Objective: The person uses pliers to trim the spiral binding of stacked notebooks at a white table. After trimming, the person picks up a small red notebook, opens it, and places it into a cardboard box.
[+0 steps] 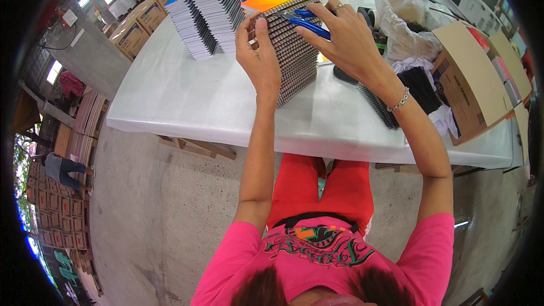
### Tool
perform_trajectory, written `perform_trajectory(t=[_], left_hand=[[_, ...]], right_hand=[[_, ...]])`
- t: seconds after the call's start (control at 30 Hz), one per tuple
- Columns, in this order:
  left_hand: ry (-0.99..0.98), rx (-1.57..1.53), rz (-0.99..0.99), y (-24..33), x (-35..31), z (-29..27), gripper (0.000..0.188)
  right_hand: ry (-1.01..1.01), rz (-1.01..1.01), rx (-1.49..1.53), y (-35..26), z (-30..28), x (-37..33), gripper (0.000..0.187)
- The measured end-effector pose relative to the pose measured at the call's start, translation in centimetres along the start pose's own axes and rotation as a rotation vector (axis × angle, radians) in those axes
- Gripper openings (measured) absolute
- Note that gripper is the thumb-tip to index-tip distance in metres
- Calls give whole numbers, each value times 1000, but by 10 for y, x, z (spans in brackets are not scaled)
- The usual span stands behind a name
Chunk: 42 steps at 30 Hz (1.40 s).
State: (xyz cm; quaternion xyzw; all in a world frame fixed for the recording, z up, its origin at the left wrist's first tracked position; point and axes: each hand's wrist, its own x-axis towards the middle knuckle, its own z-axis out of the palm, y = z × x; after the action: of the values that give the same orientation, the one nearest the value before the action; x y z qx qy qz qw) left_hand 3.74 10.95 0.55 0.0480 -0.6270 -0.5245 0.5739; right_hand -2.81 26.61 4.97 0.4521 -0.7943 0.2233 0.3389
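Pink shirt [323,275] nearest the camera, red trousers [294,187] beyond it; both on the near side of the orange-topped notebook stack [294,51], taken as landmark. Stack stands upright on the white table [181,99], wire coils facing the wearer. Left hand [260,54]: thumb and fingers bent at the stack's upper left corner; cannot tell whether they pinch a coil end. Right hand [347,37]: closed round blue-handled pliers [313,27], held over the stack's top coil edge, tips near the left fingers. Left of stack: green-topped pile [218,14], then blue-topped pile [190,28]. Right of stack: clear plastic bag [403,8], loose black coils [378,107]; farther right, open cardboard box [470,88]. Far left of stack, well apart: another person [67,171], bending.
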Motion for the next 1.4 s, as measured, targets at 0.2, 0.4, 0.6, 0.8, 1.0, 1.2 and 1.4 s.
perform_trajectory(t=[0.2,0.4,0.6,0.8,1.0,1.2,1.4], left_hand=[[35,13,16,-2,0,3,30],[44,-43,30,-7,1,4,29],[45,-67,47,-3,0,6,28],[30,-47,18,-5,0,4,29],[32,-59,35,-3,-1,5,30],[61,-77,7,-9,2,7,35],[40,-165,-118,0,-1,8,41]], right_hand=[[35,-23,14,1,5,1,52],[-5,-7,18,-4,4,5,54],[40,-67,-20,-3,8,10,54],[-35,-72,-65,-7,3,17,44],[-76,-68,-80,-9,3,16,43],[44,-60,-49,-4,1,3,50],[9,5,-76,-9,1,-3,54]])
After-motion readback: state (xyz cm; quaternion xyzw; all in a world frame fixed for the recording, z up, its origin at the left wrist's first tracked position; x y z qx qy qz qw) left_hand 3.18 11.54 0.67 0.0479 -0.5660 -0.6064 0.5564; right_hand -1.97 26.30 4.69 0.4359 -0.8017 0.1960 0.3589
